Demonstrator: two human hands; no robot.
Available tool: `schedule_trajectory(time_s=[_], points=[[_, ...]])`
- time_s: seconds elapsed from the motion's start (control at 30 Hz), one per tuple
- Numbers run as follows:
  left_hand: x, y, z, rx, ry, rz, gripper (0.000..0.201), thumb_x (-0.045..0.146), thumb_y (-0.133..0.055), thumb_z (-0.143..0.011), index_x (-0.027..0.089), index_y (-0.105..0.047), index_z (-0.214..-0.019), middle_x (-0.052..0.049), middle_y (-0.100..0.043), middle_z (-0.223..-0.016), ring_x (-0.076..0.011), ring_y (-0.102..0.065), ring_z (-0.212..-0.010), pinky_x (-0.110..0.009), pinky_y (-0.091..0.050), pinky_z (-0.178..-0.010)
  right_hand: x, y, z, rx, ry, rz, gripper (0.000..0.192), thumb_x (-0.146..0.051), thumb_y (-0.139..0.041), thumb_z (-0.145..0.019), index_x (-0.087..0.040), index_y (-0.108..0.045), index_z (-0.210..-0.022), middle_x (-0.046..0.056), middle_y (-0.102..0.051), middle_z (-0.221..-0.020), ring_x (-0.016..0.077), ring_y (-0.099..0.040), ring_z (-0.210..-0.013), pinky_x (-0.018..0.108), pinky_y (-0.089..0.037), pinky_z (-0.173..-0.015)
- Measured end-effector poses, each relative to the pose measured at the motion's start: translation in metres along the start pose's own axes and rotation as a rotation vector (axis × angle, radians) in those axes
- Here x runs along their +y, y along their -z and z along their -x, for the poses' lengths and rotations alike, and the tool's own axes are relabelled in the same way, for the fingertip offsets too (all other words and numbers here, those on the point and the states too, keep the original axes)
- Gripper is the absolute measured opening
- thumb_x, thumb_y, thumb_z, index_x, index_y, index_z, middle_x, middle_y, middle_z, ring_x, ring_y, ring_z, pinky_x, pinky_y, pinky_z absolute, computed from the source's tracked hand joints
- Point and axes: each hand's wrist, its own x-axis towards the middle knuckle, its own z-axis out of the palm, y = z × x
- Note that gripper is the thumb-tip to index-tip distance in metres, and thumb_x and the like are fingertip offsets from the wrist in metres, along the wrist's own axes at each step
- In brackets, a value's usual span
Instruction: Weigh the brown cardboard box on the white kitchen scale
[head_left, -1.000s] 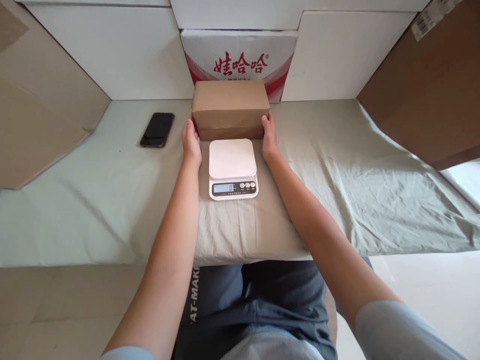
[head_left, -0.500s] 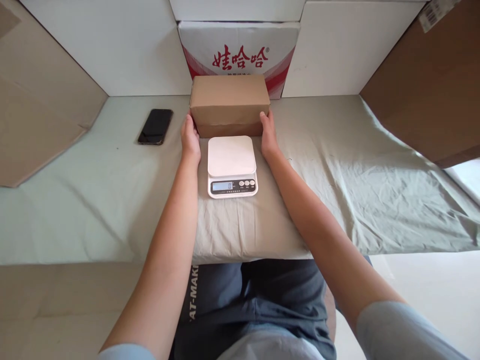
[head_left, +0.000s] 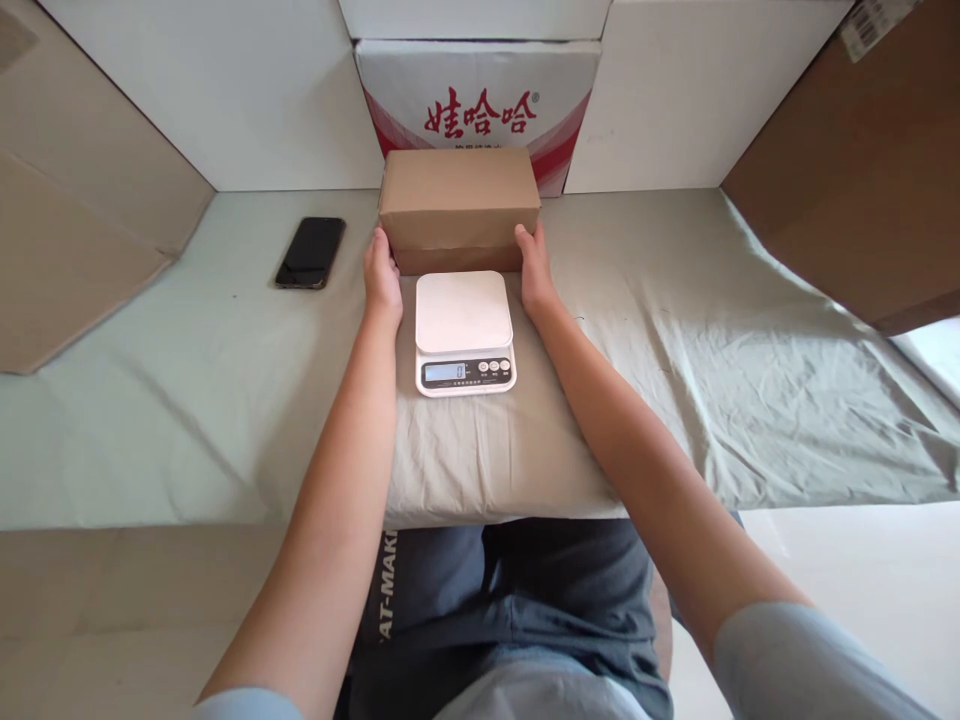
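A plain brown cardboard box (head_left: pixel 459 205) stands on the cloth-covered table behind a white kitchen scale (head_left: pixel 464 330). My left hand (head_left: pixel 382 275) presses against the box's left lower corner. At the opposite lower corner is my right hand (head_left: pixel 534 268), so the box is gripped between both palms. The scale's platform is bare and its display (head_left: pixel 447 372) reads 0. The box appears to rest on the table, just behind the scale.
A black phone (head_left: pixel 310 253) lies to the left of the box. Behind it stands a white carton with red print (head_left: pixel 478 95). Cardboard sheets lean at the left (head_left: pixel 67 230) and right (head_left: pixel 862 180). The pale green cloth (head_left: pixel 712 340) is wrinkled on the right.
Both hands have stayed on the box's sides. The right hand slid slightly inward along the box's lower corner. The view shifted a little between the earliest frame and now.
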Motion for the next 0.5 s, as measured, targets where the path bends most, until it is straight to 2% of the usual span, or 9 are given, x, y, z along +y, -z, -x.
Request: schedule_trajectory(time_s=[0.1, 0.17, 0.23, 0.3, 0.4, 0.5], points=[[-0.002, 0.006, -0.001, -0.034, -0.028, 0.005, 0.047, 0.05, -0.04, -0.125, 0.016, -0.073, -0.121, -0.006, -0.081, -0.136, -0.0203, -0.063, -0.152, -0.039, -0.045, -0.131, 0.0, -0.001, -0.001, -0.001, 0.017, -0.01, 0.096, -0.082, -0.066, -0.09, -0.022, -0.051, -0.164, 0.013, -0.059, -0.174, 0.0326, -0.045, -0.174, 0.049, -0.035, -0.149], [-0.001, 0.01, -0.003, -0.085, -0.077, -0.02, 0.044, 0.062, -0.06, -0.116, 0.022, -0.077, -0.115, -0.01, -0.08, -0.146, -0.0269, -0.061, -0.158, -0.044, -0.048, -0.133, -0.003, -0.002, -0.003, -0.008, 0.039, -0.011, 0.101, -0.082, -0.066, -0.09, -0.022, -0.048, -0.168, 0.012, -0.059, -0.174, 0.0325, -0.043, -0.175, 0.049, -0.034, -0.15], [0.006, 0.011, -0.003, -0.139, -0.128, -0.071, 0.049, 0.071, -0.068, -0.108, 0.024, -0.08, -0.115, -0.011, -0.078, -0.152, -0.0316, -0.057, -0.164, -0.046, -0.049, -0.134, -0.01, -0.002, -0.003, -0.018, 0.062, 0.003, 0.098, -0.082, -0.066, -0.093, -0.025, -0.046, -0.17, 0.009, -0.06, -0.173, 0.0323, -0.039, -0.177, 0.051, -0.032, -0.15], [0.021, 0.007, 0.002, -0.166, -0.163, -0.14, 0.059, 0.073, -0.055, -0.114, 0.02, -0.08, -0.122, -0.011, -0.077, -0.154, -0.032, -0.053, -0.168, -0.045, -0.05, -0.133, -0.022, -0.002, -0.001, -0.029, 0.086, 0.03, 0.091, -0.081, -0.064, -0.096, -0.032, -0.046, -0.171, 0.004, -0.059, -0.174, 0.0317, -0.036, -0.179, 0.053, -0.03, -0.152], [0.052, 0.001, 0.026, -0.175, -0.179, -0.225, 0.07, 0.059, -0.023, -0.124, 0.012, -0.074, -0.132, -0.009, -0.076, -0.153, -0.0285, -0.052, -0.169, -0.04, -0.048, -0.133, -0.044, -0.001, 0.013, -0.047, 0.129, 0.067, 0.087, -0.084, -0.063, -0.096, -0.043, -0.045, -0.17, -0.003, -0.056, -0.177, 0.0318, -0.031, -0.182, 0.056, -0.028, -0.152], [0.076, 0.007, 0.068, -0.244, -0.179, -0.237, 0.065, 0.046, -0.018, -0.127, 0.012, -0.072, -0.137, -0.012, -0.074, -0.157, -0.0277, -0.049, -0.171, -0.047, -0.044, -0.138, -0.065, 0.003, 0.043, -0.052, 0.171, 0.079, 0.089, -0.088, -0.061, -0.095, -0.047, -0.041, -0.172, -0.005, -0.05, -0.18, 0.0344, -0.022, -0.184, 0.063, -0.026, -0.152]])
